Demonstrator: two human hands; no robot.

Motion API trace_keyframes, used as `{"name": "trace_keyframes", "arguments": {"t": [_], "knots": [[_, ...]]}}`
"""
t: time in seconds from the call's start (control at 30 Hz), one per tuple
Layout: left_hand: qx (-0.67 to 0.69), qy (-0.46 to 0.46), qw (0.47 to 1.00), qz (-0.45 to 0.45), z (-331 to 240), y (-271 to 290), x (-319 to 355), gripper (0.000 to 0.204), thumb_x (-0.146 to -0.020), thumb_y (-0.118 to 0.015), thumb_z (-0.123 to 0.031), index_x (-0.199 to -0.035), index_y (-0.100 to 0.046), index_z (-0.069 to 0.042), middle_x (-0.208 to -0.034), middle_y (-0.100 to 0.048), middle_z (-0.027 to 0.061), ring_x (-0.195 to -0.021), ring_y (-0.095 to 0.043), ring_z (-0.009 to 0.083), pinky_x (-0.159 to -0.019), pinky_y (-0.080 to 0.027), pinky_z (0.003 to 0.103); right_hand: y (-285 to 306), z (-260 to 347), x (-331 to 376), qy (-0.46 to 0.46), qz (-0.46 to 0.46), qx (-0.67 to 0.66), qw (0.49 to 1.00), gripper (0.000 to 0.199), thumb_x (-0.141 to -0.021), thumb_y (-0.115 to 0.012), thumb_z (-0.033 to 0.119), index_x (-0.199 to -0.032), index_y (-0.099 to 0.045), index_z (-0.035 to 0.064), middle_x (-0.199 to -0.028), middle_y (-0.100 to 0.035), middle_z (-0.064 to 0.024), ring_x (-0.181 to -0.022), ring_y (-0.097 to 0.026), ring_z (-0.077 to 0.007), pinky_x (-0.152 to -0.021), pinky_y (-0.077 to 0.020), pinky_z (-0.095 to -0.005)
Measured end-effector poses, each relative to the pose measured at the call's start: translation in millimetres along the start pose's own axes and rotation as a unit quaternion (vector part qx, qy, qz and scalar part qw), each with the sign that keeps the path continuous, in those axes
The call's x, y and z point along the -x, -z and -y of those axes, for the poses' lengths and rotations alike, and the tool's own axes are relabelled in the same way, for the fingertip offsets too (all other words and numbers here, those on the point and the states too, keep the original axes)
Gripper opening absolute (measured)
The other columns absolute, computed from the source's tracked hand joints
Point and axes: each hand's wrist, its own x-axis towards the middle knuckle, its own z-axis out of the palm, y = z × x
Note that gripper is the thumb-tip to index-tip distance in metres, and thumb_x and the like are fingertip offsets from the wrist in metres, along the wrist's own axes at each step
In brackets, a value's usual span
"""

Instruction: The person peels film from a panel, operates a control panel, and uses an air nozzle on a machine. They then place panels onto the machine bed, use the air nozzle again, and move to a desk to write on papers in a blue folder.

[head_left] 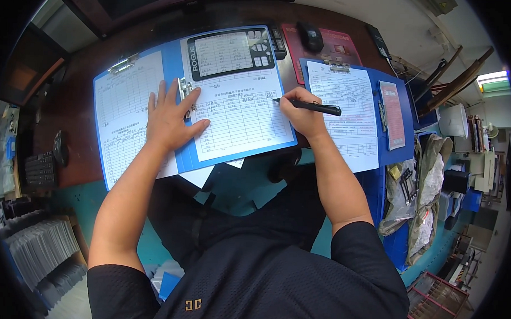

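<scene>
My right hand (302,111) grips a black pen (323,108), its tip at the upper right of a printed form (245,128) with handwritten entries. The form lies on the right half of an open blue clipboard folder (174,55). Spread over the folder's middle, my left hand (175,114) rests with its fingers apart, beside a metal clip (186,89). Another filled sheet (128,93) lies under the folder's left clip. A black handheld device with a grey screen (221,52) sits across the top of the form, reflecting writing.
A second blue clipboard folder (388,155) with a printed sheet (346,134) lies to the right. Behind it are a red mouse pad (346,47) and a black mouse (309,36). A keyboard (40,169) stands at the left. Bagged parts (432,171) sit right of the desk.
</scene>
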Motion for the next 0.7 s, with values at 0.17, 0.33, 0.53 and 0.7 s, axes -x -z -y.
{"name": "trace_keyframes", "arguments": {"t": [0.17, 0.33, 0.53, 0.7], "knots": [[0.002, 0.002, 1.0, -0.006, 0.8, -3.3, -0.3, 0.075, -0.082, -0.066, -0.068, -0.149, -0.051, -0.037, -0.163, -0.032, 0.0163, -0.154, -0.017, 0.0415, -0.124, -0.012, 0.06, 4.1, -4.8, 3.5, -0.033, 0.008, -0.053, 0.998, 0.015, -0.08, -0.072, 0.013, -0.079, -0.068, -0.001, -0.07, -0.069, -0.0084, -0.063, -0.063, -0.013, -0.06, -0.0505, -0.0285], [-0.001, 0.007, 1.0, -0.006, 0.5, -1.6, 0.6, 0.077, -0.081, -0.066, -0.07, -0.149, -0.052, -0.036, -0.163, -0.032, 0.0165, -0.154, -0.018, 0.0413, -0.124, -0.013, 0.06, -0.2, -10.5, 1.8, -0.052, 0.013, -0.079, 0.995, 0.015, -0.082, -0.072, 0.013, -0.082, -0.067, -0.0014, -0.07, -0.068, -0.0069, -0.064, -0.062, -0.0112, -0.061, -0.0502, -0.0271], [0.006, 0.011, 1.0, 0.015, 0.6, 5.0, -0.1, 0.083, -0.077, -0.066, -0.075, -0.149, -0.051, -0.037, -0.165, -0.031, 0.0155, -0.155, -0.016, 0.0403, -0.124, -0.012, 0.059, -1.6, -3.2, 7.9, -0.031, -0.001, -0.129, 0.991, 0.015, -0.087, -0.072, 0.013, -0.09, -0.068, -0.0008, -0.073, -0.068, -0.007, -0.067, -0.065, -0.0109, -0.062, -0.0516, -0.0258], [0.009, 0.006, 0.999, 0.031, -1.0, 9.9, 0.3, 0.086, -0.076, -0.067, -0.077, -0.15, -0.05, -0.037, -0.165, -0.029, 0.0153, -0.156, -0.015, 0.04, -0.124, -0.012, 0.058, -11.2, 41.0, 21.1, 0.167, -0.017, 0.052, 0.984, 0.012, -0.081, -0.076, 0.007, -0.089, -0.069, 0.0009, -0.08, -0.069, -0.0141, -0.069, -0.07, -0.0269, -0.065, -0.0565, -0.0342]]}}
